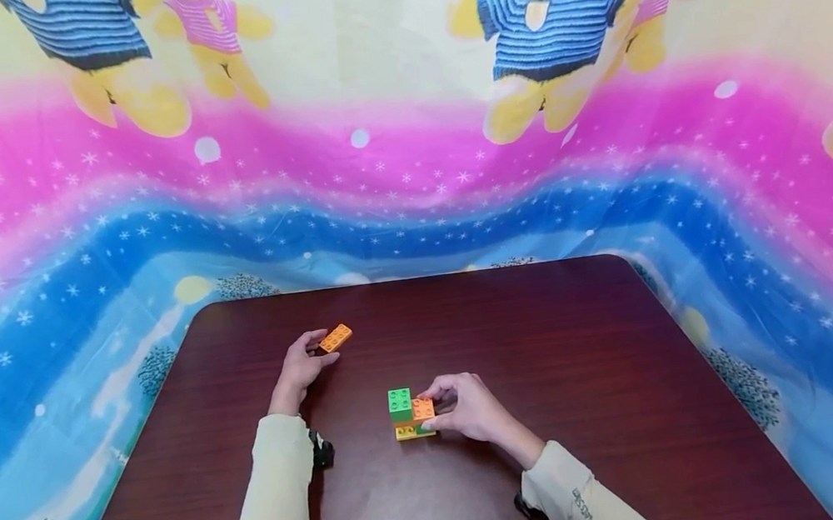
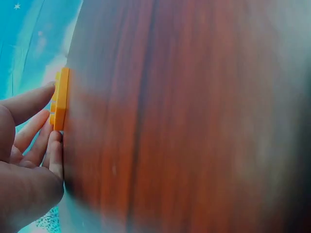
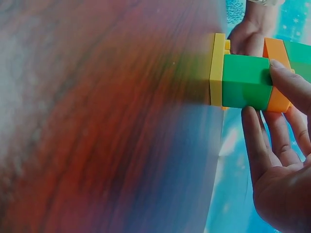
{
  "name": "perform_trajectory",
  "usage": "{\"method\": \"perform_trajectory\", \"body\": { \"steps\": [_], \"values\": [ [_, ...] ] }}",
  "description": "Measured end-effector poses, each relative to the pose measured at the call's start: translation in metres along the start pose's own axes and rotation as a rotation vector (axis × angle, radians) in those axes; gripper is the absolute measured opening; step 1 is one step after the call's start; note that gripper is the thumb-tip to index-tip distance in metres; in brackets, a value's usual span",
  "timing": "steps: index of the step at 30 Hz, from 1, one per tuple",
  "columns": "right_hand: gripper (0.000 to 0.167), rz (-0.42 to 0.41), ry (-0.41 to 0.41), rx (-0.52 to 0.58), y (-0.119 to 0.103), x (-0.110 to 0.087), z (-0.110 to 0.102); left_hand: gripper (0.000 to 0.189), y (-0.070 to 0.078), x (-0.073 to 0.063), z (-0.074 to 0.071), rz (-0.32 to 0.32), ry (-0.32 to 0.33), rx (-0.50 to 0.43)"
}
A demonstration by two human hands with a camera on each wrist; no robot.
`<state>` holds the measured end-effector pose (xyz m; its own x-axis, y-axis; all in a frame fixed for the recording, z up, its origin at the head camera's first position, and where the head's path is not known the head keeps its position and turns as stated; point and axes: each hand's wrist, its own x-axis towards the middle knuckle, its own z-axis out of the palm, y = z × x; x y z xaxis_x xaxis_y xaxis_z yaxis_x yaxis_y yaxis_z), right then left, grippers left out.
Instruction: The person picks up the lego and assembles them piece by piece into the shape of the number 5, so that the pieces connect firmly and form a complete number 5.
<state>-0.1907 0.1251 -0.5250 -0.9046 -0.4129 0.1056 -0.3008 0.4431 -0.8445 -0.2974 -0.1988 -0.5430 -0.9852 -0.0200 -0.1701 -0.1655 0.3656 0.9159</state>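
Toward the far left of the table, my left hand (image 1: 301, 371) is at the near end of an orange toy brick (image 1: 336, 338), a flat one with studs facing up. Its thumb and fingers are spread around that end; in the left wrist view the thumb tip overlaps the studs of the orange brick (image 2: 61, 99). My right hand (image 1: 472, 409) pinches a small stack of toy bricks from its right side. The stack has a yellow flat brick (image 3: 216, 70) at the bottom, a green block (image 3: 245, 80) above, then an orange brick (image 3: 278, 99) and a green block (image 1: 399, 405) on top.
The dark red-brown wooden table (image 1: 543, 323) has rounded far corners. A printed cloth (image 1: 393, 170) with bears and snowflakes hangs behind and beside it. Black wrist straps (image 1: 321, 451) sit below both pale sleeves (image 1: 269, 492).
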Motion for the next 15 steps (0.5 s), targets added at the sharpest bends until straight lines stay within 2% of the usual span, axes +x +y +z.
{"method": "perform_trajectory", "body": {
  "steps": [6,11,15],
  "values": [
    [0.035,0.006,0.003,-0.011,0.000,-0.001,-0.002,0.055,0.002,0.006,0.009,-0.013,0.067,-0.039],
    [0.035,0.022,-0.002,-0.010,0.000,-0.001,-0.002,0.049,0.003,0.007,0.014,-0.017,0.143,0.002],
    [0.035,0.040,-0.010,-0.008,0.001,-0.001,-0.001,0.046,0.004,0.007,0.016,-0.016,0.163,0.042]
  ]
}}
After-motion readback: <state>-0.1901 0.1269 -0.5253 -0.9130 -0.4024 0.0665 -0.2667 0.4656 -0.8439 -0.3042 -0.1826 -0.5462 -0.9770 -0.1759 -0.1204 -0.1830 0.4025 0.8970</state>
